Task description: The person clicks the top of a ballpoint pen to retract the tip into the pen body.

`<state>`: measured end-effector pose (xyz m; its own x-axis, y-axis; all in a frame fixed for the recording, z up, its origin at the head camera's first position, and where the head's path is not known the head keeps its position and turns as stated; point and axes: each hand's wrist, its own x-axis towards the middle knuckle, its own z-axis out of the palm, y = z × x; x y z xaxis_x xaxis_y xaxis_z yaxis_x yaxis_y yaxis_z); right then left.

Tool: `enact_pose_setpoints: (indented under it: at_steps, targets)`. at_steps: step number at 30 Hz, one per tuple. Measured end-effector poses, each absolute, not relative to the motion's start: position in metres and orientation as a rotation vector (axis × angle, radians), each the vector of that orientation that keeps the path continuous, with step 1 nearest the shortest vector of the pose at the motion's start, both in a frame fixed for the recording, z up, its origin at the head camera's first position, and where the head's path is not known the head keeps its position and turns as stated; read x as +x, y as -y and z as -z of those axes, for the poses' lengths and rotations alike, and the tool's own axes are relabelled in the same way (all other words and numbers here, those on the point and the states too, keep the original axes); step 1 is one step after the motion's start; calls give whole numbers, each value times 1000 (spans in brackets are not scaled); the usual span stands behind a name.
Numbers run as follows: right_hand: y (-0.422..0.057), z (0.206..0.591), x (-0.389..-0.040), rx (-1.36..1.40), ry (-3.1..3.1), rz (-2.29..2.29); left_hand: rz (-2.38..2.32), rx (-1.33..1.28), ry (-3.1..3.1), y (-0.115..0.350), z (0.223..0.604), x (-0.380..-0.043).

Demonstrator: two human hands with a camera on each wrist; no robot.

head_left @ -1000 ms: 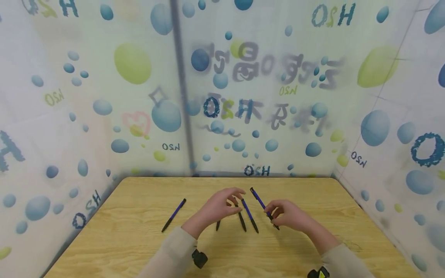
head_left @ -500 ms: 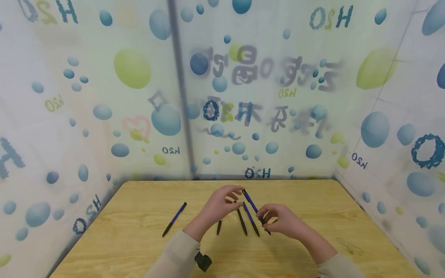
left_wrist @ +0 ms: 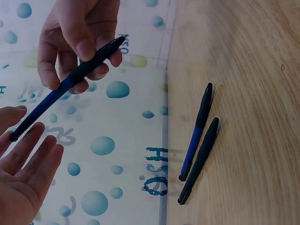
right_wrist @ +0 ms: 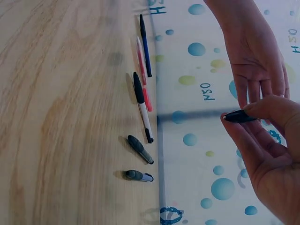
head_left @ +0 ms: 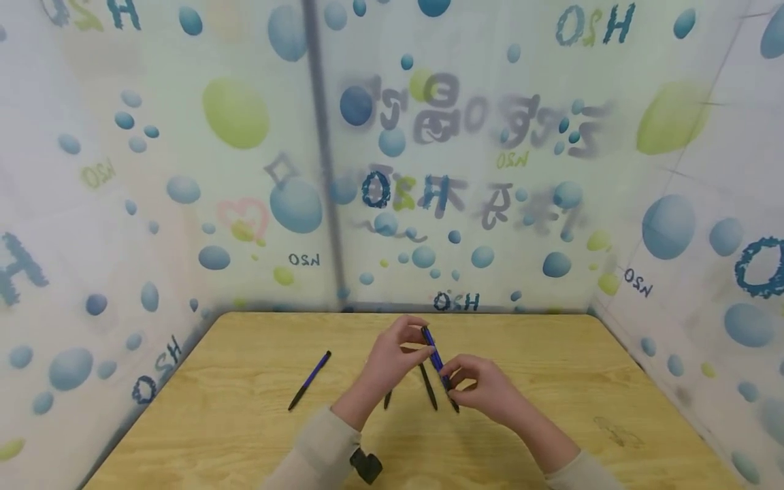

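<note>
My right hand point(head_left: 486, 388) pinches a blue pen with a black grip point(left_wrist: 51, 96) near its writing end, holding it tilted above the table. My left hand point(head_left: 392, 361) is at the pen's other end, thumb and forefinger spread around it; its remaining fingers point(left_wrist: 46, 161) are fairly straight in the left wrist view. Whether the left fingertips touch the pen is hard to tell. Below the hands lie a black pen point(head_left: 429, 388) and another blue pen point(left_wrist: 194, 136). A white pen with a black grip point(right_wrist: 143, 110) is partly hidden by my left arm in the head view.
Further left on the wooden table point(head_left: 245, 422) lies a blue and black pen point(head_left: 309, 381). The right wrist view also has a red pen point(right_wrist: 141, 65) beside it. A wall with printed blue and green dots point(head_left: 235, 112) rises behind the table.
My right hand has moved left with the pen, bringing its upper end to my left hand. The left hand has shifted slightly right. The pens at the table's left have stayed put.
</note>
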<state>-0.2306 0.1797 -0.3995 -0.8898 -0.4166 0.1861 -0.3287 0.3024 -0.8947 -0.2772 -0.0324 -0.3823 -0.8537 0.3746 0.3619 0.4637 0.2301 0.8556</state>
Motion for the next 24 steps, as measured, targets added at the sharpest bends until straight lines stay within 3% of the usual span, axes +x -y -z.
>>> enact_pose_setpoints:
  at_steps: [24]
  targets:
    - [-153, 412, -222, -542, -2434, 1970, 2138, -624, 2181, 19, 366, -265]
